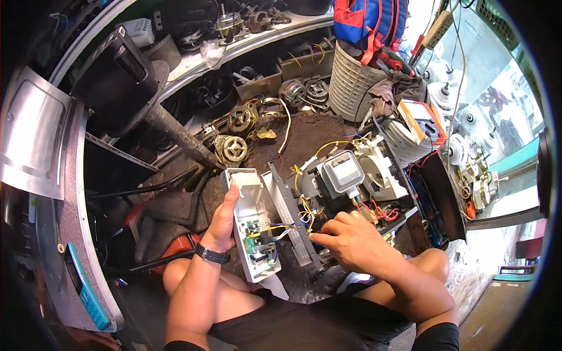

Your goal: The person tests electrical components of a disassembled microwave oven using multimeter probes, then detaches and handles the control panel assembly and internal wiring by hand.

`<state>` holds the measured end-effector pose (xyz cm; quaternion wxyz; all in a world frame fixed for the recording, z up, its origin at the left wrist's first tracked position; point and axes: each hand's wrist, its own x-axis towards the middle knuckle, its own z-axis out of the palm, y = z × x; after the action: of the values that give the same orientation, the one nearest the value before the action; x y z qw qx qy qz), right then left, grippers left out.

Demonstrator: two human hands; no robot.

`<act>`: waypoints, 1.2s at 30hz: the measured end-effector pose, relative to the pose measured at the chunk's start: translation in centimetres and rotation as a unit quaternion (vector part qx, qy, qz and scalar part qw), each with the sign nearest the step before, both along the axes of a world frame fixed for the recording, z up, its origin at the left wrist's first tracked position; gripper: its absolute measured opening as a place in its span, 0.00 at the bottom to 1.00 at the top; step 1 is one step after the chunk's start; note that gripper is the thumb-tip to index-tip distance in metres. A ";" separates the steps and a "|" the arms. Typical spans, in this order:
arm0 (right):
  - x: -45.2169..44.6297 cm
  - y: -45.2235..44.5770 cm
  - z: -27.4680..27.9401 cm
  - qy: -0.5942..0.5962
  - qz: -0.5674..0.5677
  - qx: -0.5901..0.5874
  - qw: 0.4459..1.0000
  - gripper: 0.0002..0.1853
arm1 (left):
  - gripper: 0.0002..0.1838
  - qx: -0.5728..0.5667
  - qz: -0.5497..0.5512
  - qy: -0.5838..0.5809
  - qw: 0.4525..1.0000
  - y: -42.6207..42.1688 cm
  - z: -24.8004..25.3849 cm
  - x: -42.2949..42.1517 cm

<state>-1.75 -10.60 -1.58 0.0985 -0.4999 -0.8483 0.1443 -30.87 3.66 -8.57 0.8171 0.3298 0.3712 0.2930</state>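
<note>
My left hand (222,219), with a dark watch on the wrist, grips the left edge of a white panel housing (252,225) that is tilted up. A green circuit board (257,240) lies inside the housing, and wires run from it to the right. My right hand (351,240) is at the wires (305,217) beside a metal frame edge (291,219), fingers bent together; what they pinch is too small to make out. Just beyond it stands an opened appliance with a grey boxy metal part (342,171), red wires (377,210) and a whitish plastic part (377,169).
Motors (234,149) lie on the floor ahead. A ribbed bin (351,82) holds a red and blue bag (372,23). An orange box (421,121) is at the right. At the left are a black stool (114,76) and a metal panel (35,134).
</note>
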 end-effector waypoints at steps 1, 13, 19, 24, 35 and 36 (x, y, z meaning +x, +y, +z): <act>0.0 0.0 0.1 -0.002 0.001 -0.002 1.000 0.20 | 0.42 -0.004 0.002 0.004 1.000 0.1 -0.2 -0.1; 2.1 -0.7 2.4 0.090 -0.048 -0.028 0.994 0.09 | 0.41 0.025 0.048 0.016 0.998 -0.7 0.9 0.8; 4.2 -1.5 3.6 0.074 -0.045 -0.064 0.994 0.07 | 0.42 0.016 0.021 0.016 1.000 -0.2 0.4 0.7; 5.3 -1.9 3.0 0.082 -0.048 -0.056 0.994 0.10 | 0.44 0.014 0.016 0.009 1.000 0.0 0.6 1.2; 5.9 -2.8 2.2 0.086 -0.059 -0.011 0.994 0.07 | 0.44 0.020 0.024 0.013 0.999 -0.2 1.4 2.8; 5.9 -2.8 2.2 0.090 -0.063 -0.013 0.994 0.07 | 0.44 0.018 0.020 0.018 0.999 -0.3 1.4 2.9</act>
<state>4.14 -13.41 0.62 0.1775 -0.5384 -0.8008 0.1931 -28.00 3.37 -7.19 0.7981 0.3426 0.3866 0.3101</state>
